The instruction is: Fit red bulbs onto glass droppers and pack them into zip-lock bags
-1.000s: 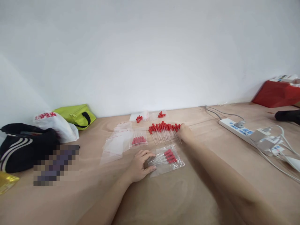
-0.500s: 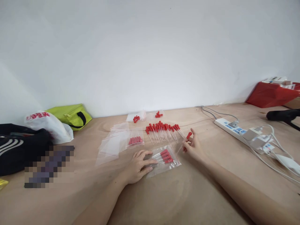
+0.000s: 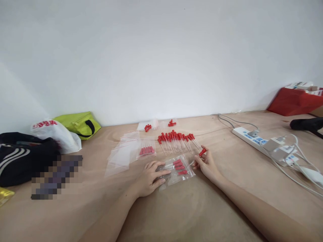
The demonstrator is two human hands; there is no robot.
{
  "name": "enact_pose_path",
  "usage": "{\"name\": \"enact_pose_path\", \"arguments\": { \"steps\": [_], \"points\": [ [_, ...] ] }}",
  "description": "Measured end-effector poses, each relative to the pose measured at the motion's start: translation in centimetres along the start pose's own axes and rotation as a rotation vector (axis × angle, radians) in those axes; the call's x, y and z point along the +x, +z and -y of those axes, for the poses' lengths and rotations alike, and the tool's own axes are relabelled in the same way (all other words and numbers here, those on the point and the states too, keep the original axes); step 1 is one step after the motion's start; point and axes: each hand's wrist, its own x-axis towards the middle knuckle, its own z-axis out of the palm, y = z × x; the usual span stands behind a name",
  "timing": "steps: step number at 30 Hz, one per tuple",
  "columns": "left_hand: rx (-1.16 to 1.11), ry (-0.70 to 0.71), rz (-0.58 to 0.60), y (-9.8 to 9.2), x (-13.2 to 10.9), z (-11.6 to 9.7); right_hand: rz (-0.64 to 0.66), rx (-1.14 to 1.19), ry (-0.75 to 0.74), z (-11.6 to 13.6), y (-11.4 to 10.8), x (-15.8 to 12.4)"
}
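Note:
My left hand (image 3: 152,178) lies with its fingers spread on the left part of a clear zip bag (image 3: 174,181), pressing it to the table. Several droppers with red rubber bulbs (image 3: 179,167) lie inside that bag. Between the fingers of my right hand (image 3: 207,164) is a dropper (image 3: 202,152), its red bulb up and its clear tube slanting down-left to the bag's right edge. Whether the tip has entered the bag I cannot tell. Behind the bag a row of loose red-bulbed droppers (image 3: 175,137) lies side by side. A filled bag of droppers (image 3: 147,150) rests left of the row.
Flat zip bags (image 3: 121,154) overlap at the left. Two bags with small red bulbs (image 3: 148,127) lie near the wall. A power strip (image 3: 249,137) with chargers and cables is at the right. A green bag (image 3: 78,122), a white plastic bag (image 3: 57,136) and a black bag (image 3: 25,158) sit at the left.
My right hand has brought the dropper down, tilting it flatter, with its tube nearer the bag's right edge. My left hand stays on the bag. The whole view has shifted slightly.

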Motion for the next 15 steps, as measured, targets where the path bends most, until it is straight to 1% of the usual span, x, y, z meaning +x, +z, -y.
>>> {"name": "enact_pose_path", "arguments": {
  "steps": [5,10,15],
  "points": [
    [-0.005,-0.001,-0.001,-0.01,-0.02,-0.01,0.039,-0.001,0.036,0.36,-0.31,-0.01],
    [0.000,-0.004,0.011,0.04,-0.01,0.07,-0.028,0.007,-0.010,0.10,-0.39,0.25],
    [0.006,-0.012,0.021,-0.02,-0.01,0.01,0.042,0.025,0.002,-0.34,-0.02,0.10]
  ]
}}
